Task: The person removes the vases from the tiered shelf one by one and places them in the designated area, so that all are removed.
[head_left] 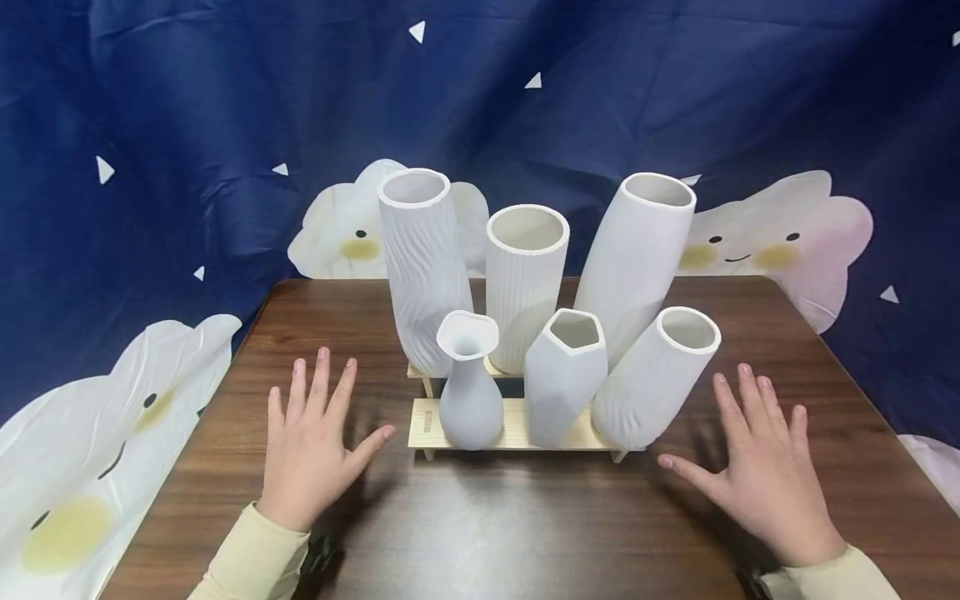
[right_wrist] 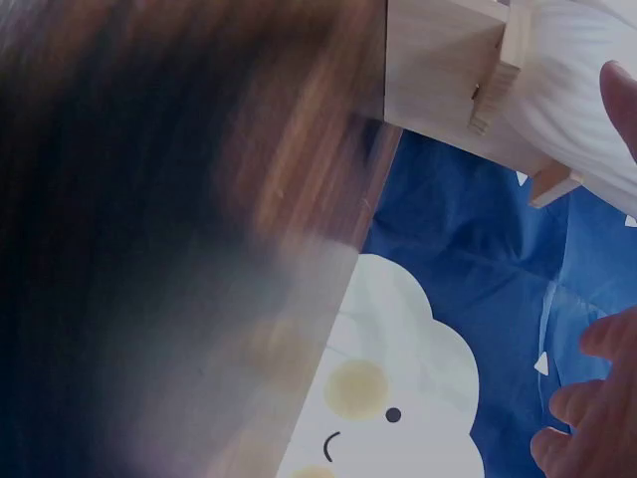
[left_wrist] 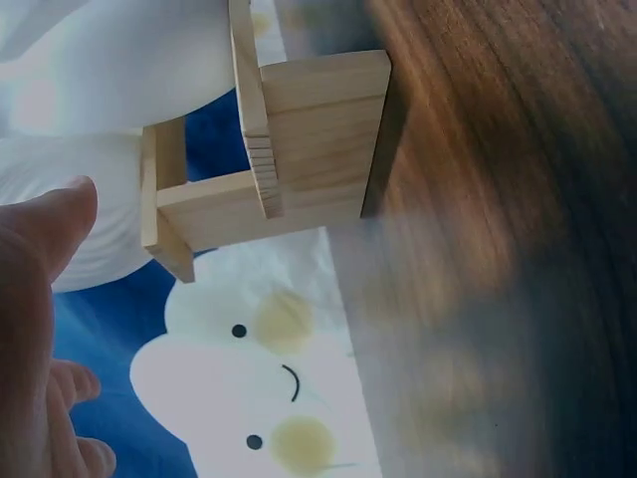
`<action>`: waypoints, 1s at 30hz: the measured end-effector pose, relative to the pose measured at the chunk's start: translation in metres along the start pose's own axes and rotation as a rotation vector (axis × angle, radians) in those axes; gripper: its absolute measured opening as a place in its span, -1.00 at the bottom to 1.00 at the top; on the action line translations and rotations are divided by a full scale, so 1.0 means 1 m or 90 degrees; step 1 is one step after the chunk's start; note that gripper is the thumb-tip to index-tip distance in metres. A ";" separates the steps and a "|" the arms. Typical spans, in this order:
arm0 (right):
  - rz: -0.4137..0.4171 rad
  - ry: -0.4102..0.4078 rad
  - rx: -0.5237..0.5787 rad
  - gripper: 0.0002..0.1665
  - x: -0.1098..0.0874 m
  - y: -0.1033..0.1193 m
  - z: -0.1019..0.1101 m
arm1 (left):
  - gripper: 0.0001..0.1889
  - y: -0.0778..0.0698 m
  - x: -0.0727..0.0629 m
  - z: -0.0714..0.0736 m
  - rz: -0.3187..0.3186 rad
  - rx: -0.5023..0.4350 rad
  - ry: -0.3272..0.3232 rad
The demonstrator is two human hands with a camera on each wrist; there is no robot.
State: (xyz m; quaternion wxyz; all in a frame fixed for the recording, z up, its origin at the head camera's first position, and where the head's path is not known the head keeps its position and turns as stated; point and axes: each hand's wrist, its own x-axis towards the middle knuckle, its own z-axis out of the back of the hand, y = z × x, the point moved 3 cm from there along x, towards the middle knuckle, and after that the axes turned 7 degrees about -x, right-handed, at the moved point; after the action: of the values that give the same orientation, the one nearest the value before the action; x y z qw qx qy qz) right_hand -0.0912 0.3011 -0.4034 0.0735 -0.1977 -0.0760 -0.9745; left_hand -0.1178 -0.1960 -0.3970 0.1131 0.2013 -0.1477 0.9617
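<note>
Both hands hold nothing, fingers spread. My left hand (head_left: pixel 311 446) is at the left of a two-step wooden stand (head_left: pixel 517 421), thumb toward its lower step. My right hand (head_left: pixel 768 467) is at the stand's right, nearest a white wavy-textured vase (head_left: pixel 645 392) that leans right. Beside that on the lower step are a faceted vase (head_left: pixel 562 387) and a small narrow-necked vase (head_left: pixel 471 400). Behind them rise a tall rippled vase (head_left: pixel 426 275), a ribbed cylinder vase (head_left: pixel 525 292) and a tall smooth vase (head_left: pixel 633 258). The left wrist view shows the stand's side panel (left_wrist: pixel 323 129).
The stand is on a dark brown wooden table (head_left: pixel 525 525). A blue curtain (head_left: pixel 525 117) with white triangles and smiling clouds hangs behind and around the table. The table's back edge runs just behind the tall vases.
</note>
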 end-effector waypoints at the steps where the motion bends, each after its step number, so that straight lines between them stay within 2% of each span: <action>1: 0.000 0.001 0.002 0.56 0.000 0.000 0.000 | 0.02 0.000 0.000 0.000 -0.001 -0.001 -0.002; 12: 0.021 -0.002 0.084 0.53 -0.002 0.011 0.011 | 0.02 -0.001 0.000 0.002 -0.010 -0.022 -0.017; 23: 0.001 -0.040 0.197 0.47 0.000 0.022 0.016 | 0.00 -0.005 0.001 -0.002 0.044 -0.198 0.047; 30: -0.014 -0.065 0.269 0.44 0.002 0.031 0.016 | 0.01 -0.005 0.000 -0.010 0.050 -0.259 0.039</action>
State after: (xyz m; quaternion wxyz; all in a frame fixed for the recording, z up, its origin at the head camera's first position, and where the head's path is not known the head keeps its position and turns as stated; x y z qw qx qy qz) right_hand -0.0819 0.2730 -0.3845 0.0990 -0.2265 -0.2846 -0.9262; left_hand -0.1200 -0.1883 -0.4051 0.1187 0.1389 -0.3434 0.9213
